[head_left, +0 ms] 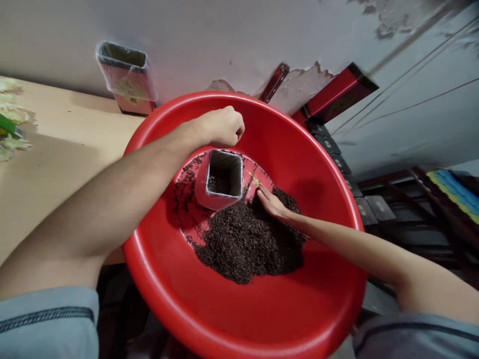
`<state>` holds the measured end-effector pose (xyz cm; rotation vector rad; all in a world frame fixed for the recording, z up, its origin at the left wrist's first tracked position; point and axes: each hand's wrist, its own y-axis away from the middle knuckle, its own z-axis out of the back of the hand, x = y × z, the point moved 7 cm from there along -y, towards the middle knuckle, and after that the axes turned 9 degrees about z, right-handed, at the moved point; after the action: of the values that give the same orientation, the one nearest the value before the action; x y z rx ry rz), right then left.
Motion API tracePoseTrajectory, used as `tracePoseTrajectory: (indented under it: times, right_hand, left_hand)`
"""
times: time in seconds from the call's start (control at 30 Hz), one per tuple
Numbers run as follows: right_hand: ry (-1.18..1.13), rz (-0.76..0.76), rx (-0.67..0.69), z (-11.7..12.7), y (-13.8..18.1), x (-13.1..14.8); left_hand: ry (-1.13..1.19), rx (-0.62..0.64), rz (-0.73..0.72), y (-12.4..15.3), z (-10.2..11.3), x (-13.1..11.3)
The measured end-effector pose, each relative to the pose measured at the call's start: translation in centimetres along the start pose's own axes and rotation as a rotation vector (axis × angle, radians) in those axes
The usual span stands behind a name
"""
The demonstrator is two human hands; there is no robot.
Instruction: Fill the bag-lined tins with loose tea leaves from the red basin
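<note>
centrally, a red basin [318,284] with dark flakes [243,244]
lined tin [214,199] inside, mid-frame; at upper middle, left hand [223,125], fingers fisted, contents hidden; right of centre, right hand [275,205] against the flakes, fingers straight, gripping nothing.

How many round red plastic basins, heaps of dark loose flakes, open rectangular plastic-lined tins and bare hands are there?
Round red plastic basin: 1
Heap of dark loose flakes: 1
Open rectangular plastic-lined tin inside the basin, similar tin outside it: 2
Bare left hand, bare right hand: 2
Total: 6
</note>
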<state>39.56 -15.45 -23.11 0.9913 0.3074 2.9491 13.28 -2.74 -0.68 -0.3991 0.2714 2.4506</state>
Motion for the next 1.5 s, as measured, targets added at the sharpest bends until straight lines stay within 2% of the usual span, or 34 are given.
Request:
tracePoseTrajectory:
  times: [0.13, 0.23, 0.3, 0.4, 0.47, 0.53, 0.67, 0.83, 0.93, 1.03, 1.1, 1.37, 1.5]
  right_hand:
    - [-0.136, 0.107, 0.227, -0.6, 3.8, 3.5]
    - [-0.304, 0.19, 0.38, -1.1, 4.5, 6.1]
    - [-0.363, 0.243, 0.328, -0.9, 2.9, 7.2]
    - [-0.322, 0.326, 0.136, -0.7, -0.9, 7.8]
    - [-0.289, 0.386, 0.089, -1.9, -2.9, 8.0]
    - [-0.273, 0.441, 0.112, -3.7, -3.6, 8.4]
    - [-0.262, 0.533, 0.241, -6.2, -1.1, 9.4]
    - [-0.232, 0.602, 0.464, -6.0, 4.9, 11.2]
    - [-0.029, 0.737, 0.578, -6.4, 8.4, 12.8]
    - [0.225, 0.847, 0.557, -7.2, 10.4, 13.8]
    - [0.293, 0.878, 0.544, -7.7, 10.7, 14.1]
    - [0.255, 1.023, 0.568, -8.2, 10.0, 15.2]
    - [0.09, 1.077, 0.489, -6.9, 9.6, 17.3]
  left_hand:
    - [-0.017, 0.013, -0.011, -0.5, -0.6, 0.2]
    - [-0.012, 0.015, -0.022, -1.0, -1.1, 0.5]
    - [0.007, 0.015, -0.029, -1.3, -1.3, 0.7]
    - [0.028, 0.011, -0.027, -1.3, -1.3, 0.8]
    - [0.006, -0.013, -0.041, -1.0, -1.1, 0.7]
    - [-0.03, -0.055, -0.085, -0.5, -0.7, 0.3]
    - [-0.053, -0.092, -0.14, -0.1, -0.5, -0.3]
    - [-0.07, -0.028, -0.08, -0.4, -1.3, -0.3]
    - [-0.078, -0.022, -0.073, -0.4, -1.4, -0.2]
    - [-0.051, -0.058, -0.12, -0.5, -1.0, -0.3]
    - [-0.028, -0.07, -0.14, -0.5, -0.8, -0.3]
    - [0.004, -0.07, -0.083, -0.1, 0.1, 0.1]
    - [0.004, -0.072, -0.056, 0.1, 0.5, 0.6]
